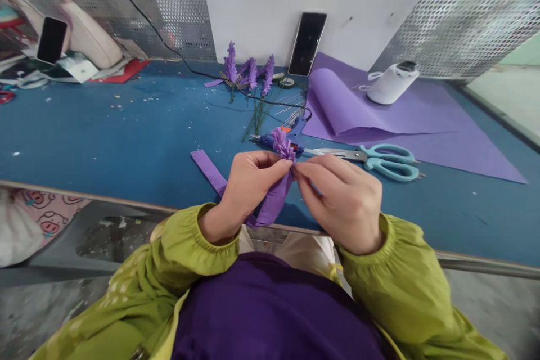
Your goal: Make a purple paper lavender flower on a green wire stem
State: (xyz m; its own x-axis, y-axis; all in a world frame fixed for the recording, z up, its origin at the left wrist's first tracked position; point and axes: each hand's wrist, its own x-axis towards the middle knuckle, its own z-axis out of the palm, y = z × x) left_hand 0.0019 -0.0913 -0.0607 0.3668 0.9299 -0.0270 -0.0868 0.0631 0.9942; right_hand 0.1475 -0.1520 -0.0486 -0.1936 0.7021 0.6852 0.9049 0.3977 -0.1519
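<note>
Head view. The left hand (252,180) and right hand (343,194) meet near the middle of the blue table (139,135), just in from its near edge. Both are closed to a fingertip pinch, the gap nearly gone, on the base of a curled, fringed, purple paper flower head (282,143), which stands up above the fingers, tilted slightly left. The paired pinch probably keeps the layers from springing loose; whether a stem sits inside cannot be told.

A smooth purple paper strip (276,199) hangs below the pinch, likely left slack so it can turn freely. A flat purple length (208,171) lies to the left; its join, if any, is hidden behind the left hand.

Just beyond the fingers: a blue glue gun with an orange part (298,125), and steel scissors with pale-blue loop handles (390,162), handles to the right, presumably for the right hand's easy reach. Far side: three purple flower heads on green stems (252,74), set apart, perhaps to spare them crushing. Far right: a partly rolled purple sheet (464,143), with a white cone-shaped object (392,83) on it, maybe serving as a weight.
</note>
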